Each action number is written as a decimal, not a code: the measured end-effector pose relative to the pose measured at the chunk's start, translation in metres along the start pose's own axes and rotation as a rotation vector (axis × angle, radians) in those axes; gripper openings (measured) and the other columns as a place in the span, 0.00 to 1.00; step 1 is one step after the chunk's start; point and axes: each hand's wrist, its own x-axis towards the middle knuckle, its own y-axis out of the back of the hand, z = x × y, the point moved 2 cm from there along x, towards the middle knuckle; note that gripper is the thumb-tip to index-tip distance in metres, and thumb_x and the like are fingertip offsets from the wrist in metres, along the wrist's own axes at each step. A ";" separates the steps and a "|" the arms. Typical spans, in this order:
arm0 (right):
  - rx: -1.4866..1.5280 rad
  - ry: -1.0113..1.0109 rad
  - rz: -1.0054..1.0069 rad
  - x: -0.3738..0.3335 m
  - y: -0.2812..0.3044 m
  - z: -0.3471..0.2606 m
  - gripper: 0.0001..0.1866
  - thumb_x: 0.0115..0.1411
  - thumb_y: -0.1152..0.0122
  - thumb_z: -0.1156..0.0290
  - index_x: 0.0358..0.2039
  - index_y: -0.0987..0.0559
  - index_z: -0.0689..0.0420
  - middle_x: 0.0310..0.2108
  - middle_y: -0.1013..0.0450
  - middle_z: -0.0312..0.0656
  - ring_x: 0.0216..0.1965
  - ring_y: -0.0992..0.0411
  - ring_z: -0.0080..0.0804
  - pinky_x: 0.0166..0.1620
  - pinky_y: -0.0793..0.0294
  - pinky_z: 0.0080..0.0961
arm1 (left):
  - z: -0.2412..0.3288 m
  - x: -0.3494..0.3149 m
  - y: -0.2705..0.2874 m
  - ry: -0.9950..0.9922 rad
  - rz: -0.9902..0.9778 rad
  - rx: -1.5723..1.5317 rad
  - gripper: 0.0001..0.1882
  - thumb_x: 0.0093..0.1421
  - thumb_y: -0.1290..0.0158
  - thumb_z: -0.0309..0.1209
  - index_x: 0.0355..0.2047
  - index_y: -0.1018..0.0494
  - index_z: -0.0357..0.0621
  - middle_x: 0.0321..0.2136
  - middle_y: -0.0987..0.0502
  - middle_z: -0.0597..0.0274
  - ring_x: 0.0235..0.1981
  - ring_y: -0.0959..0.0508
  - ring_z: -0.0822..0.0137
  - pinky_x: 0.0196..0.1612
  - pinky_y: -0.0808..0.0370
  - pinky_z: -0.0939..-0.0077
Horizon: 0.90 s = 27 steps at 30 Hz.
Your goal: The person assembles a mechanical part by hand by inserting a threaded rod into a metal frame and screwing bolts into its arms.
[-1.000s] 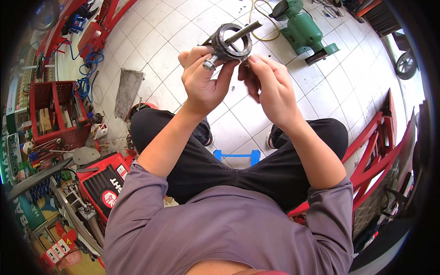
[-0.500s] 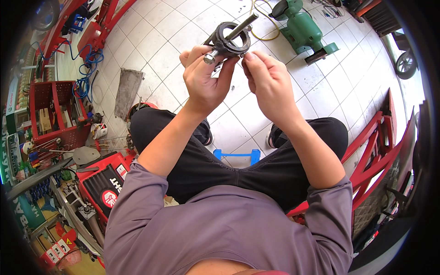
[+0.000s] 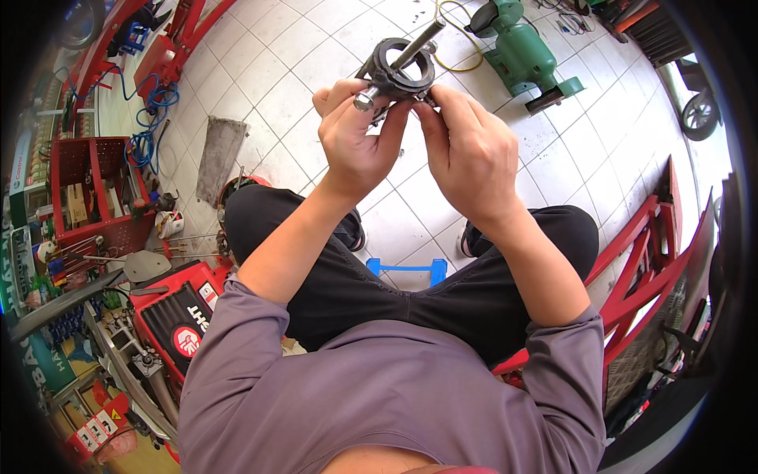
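Observation:
A dark metal ring-shaped clamp (image 3: pixel 384 84) is held up above the floor, beyond my knees. A long threaded rod (image 3: pixel 427 38) juts from it toward the far right. A shiny bolt (image 3: pixel 366 98) sticks out at its near left. My left hand (image 3: pixel 354 150) is closed around the clamp's left and lower side, thumb pressed near its bottom edge. Close by, my right hand (image 3: pixel 478 154) pinches at the clamp's lower right edge. Its fingertips hide most of what they grip, so I cannot tell what the small piece is.
A green bench grinder (image 3: pixel 530 59) lies on the tiled floor at far right, with a yellow cable nearby. A blue stand (image 3: pixel 407 270) sits between my feet. Left are a red tool rack (image 3: pixel 95 186), a red toolbox (image 3: pixel 178 308) and a flat plate (image 3: pixel 221 158). Red metal framework (image 3: pixel 643 261) is at right.
My right hand has turned, and its thumb has come down and left beneath the clamp's lower edge. The clamp has shifted very slightly right; my left hand keeps its hold.

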 end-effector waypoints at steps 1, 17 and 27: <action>0.028 -0.044 -0.004 -0.001 -0.001 -0.001 0.08 0.58 0.41 0.67 0.31 0.25 0.58 0.21 0.28 0.40 0.18 0.30 0.37 0.22 0.34 0.31 | 0.000 0.000 0.001 -0.012 -0.006 -0.003 0.07 0.50 0.40 0.18 0.30 0.24 0.38 0.26 0.21 0.63 0.31 0.29 0.69 0.36 0.33 0.77; 0.219 -0.237 0.012 0.003 0.007 -0.004 0.11 0.48 0.35 0.68 0.31 0.23 0.58 0.21 0.29 0.37 0.20 0.30 0.30 0.23 0.32 0.25 | 0.000 0.000 -0.001 -0.025 0.030 -0.016 0.08 0.45 0.38 0.21 0.27 0.23 0.42 0.26 0.21 0.67 0.30 0.26 0.68 0.36 0.42 0.71; 0.198 -0.235 -0.008 0.001 0.000 0.000 0.10 0.50 0.38 0.67 0.30 0.24 0.59 0.21 0.28 0.39 0.21 0.29 0.33 0.23 0.32 0.27 | 0.002 -0.003 -0.006 -0.023 0.069 -0.032 0.08 0.46 0.39 0.21 0.28 0.24 0.42 0.26 0.21 0.67 0.30 0.26 0.68 0.36 0.41 0.71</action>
